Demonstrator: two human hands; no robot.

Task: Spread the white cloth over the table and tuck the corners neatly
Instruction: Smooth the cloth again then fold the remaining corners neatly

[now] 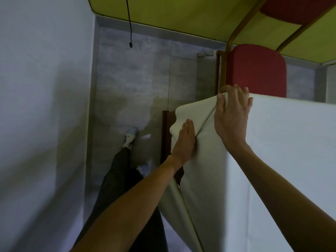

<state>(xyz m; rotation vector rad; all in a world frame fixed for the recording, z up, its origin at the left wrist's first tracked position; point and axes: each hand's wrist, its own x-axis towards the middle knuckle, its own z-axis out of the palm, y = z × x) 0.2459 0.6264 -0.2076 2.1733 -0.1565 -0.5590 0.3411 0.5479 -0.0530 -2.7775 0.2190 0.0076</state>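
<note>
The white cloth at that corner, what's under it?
Dark brown wooden table edge shows beside the white cloth; the tabletop is covered. Left hand presses the fold.

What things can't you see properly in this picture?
- Table top: wholly covered by the white cloth; only a dark wooden edge shows.
- Left hand: its palm presses flat against the cloth, so the fold beneath is hidden.
- Right hand: the fingers curl over the corner, hiding it.
- Red chair: the lower part is behind the cloth.
- Shoe: blurred.

Bare floor [127, 99] left of table corner open; red chair [254, 70] crowds far edge.
</note>
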